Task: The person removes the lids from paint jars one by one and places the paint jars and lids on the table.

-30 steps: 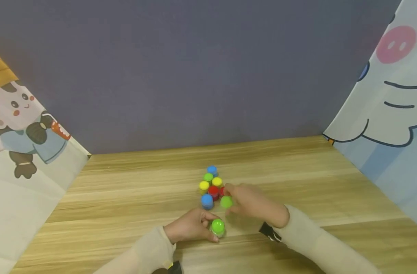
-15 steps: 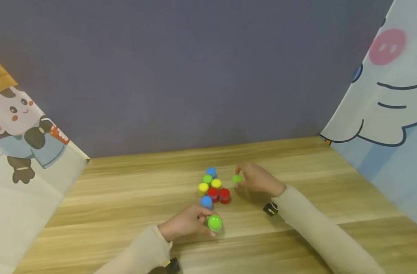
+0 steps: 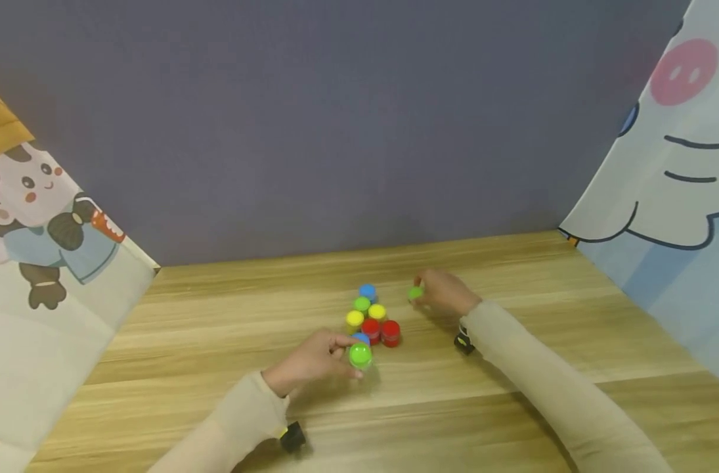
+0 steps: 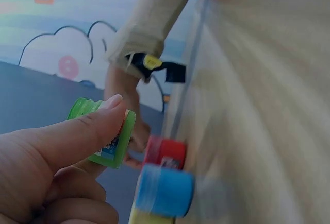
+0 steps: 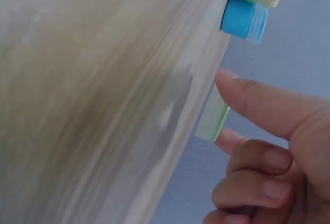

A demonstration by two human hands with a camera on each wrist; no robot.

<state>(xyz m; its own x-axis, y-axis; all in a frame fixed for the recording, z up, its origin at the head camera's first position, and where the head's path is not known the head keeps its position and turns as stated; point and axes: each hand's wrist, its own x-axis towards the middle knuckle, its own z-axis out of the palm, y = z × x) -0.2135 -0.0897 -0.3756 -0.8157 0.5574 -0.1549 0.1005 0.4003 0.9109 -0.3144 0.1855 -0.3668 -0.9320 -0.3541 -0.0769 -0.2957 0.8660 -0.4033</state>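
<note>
My left hand point(image 3: 314, 360) pinches a small green jar point(image 3: 360, 355) between thumb and index finger, above the table at the near side of a cluster of jars. A printed label shows on this jar's side in the left wrist view. Farther back and to the right, my right hand point(image 3: 448, 293) pinches another green jar point(image 3: 415, 293) by thumb and index finger, close over the tabletop. In the right wrist view this pale green jar point(image 5: 211, 118) is partly covered by the thumb; the other fingers are curled in. A blue jar point(image 3: 362, 338) is partly hidden behind the left hand's jar.
On the wooden table point(image 3: 229, 315) stand two red jars point(image 3: 391, 334), two yellow jars point(image 3: 354, 319), a green jar point(image 3: 362, 304) and a blue jar point(image 3: 368, 291), grouped tightly. A grey panel point(image 3: 359, 131) rises along the back. Printed cloths point(image 3: 678, 171) flank both sides.
My right hand has carried its green jar from beside the red jars to the back right. My left hand has moved forward and slightly left with its green jar.
</note>
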